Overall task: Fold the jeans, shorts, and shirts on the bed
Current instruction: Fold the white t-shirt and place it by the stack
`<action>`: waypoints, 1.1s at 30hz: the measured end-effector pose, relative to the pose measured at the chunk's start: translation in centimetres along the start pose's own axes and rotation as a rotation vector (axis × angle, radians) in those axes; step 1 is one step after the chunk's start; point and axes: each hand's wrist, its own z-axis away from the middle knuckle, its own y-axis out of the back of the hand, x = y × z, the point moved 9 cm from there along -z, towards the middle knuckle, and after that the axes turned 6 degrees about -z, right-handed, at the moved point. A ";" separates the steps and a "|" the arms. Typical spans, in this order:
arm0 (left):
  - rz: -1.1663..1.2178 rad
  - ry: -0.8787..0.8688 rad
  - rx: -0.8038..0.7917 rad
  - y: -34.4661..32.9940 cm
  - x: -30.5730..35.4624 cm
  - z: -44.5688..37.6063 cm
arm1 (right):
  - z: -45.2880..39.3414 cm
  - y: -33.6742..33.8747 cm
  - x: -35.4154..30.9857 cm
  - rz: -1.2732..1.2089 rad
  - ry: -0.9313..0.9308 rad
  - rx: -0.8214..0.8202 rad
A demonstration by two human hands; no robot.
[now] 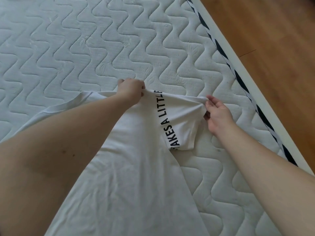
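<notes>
A white shirt [136, 176] lies spread on the mattress [85, 40], its soft jersey cloth faintly rumpled with shallow creases across the body. It is plain except for a line of bold black capital letters running along a turned-over flap on its right side; the visible part reads "AKES A LITTL", the rest hidden in the fold. The garment's long axis runs from the near edge of the view, where the broad body fills the bottom, away toward the middle of the bed, leaning a little to the right as it goes. A ribbed band, seemingly the neckline or a sleeve hem, curves along its far left edge. The left hand [132, 90] reaches across the cloth and grips the far edge of the shirt, fingers curled over a bunched bit of fabric. The right hand [217, 114] pinches the far right corner of the folded flap between thumb and fingertips, lifting it slightly so the cloth pulls into fine radiating wrinkles there. Between the two hands the top edge is drawn fairly taut. The mattress is pale and quilted in a repeating wavy, zigzag stitch that puffs the surface into soft ridges, and a piping [238, 79] striped in black and white trims its right edge. Beyond it lies a warm brown wooden floor [272, 40].
</notes>
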 end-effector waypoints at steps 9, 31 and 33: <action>0.257 -0.019 -0.181 -1.7 2.2 -0.5 | 2.1 1.8 3.0 0.437 -0.159 -0.075; 0.147 -0.261 -0.204 -1.0 11.4 -0.8 | 8.3 4.4 7.5 0.952 -0.144 0.075; 0.189 -0.307 -0.248 -1.1 13.5 -0.4 | 8.5 4.0 8.4 0.703 -0.236 0.091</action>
